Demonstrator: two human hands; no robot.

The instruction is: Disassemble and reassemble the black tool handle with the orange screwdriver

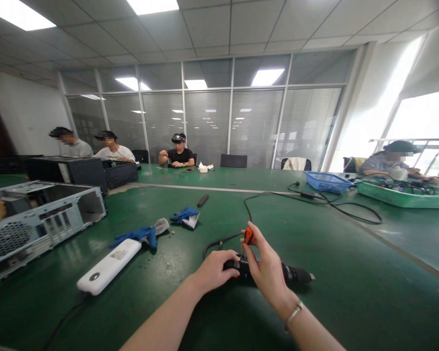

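Note:
A long black corded hand tool lies on the green table in front of me, its narrow metal tip pointing right. My left hand is closed around its left end and steadies it. Between the fingers of my right hand is a small screwdriver with an orange and black handle. Its thin shaft points down at the tool's body. Whether the tip sits in a screw I cannot tell, as my fingers hide the spot. A black cord loops beside the tool's left end.
To the left lie a white power strip, blue gloves and an open metal computer case. A dark bar lies farther back. A blue basket, a green basket and cables are at right. Several people sit around the table.

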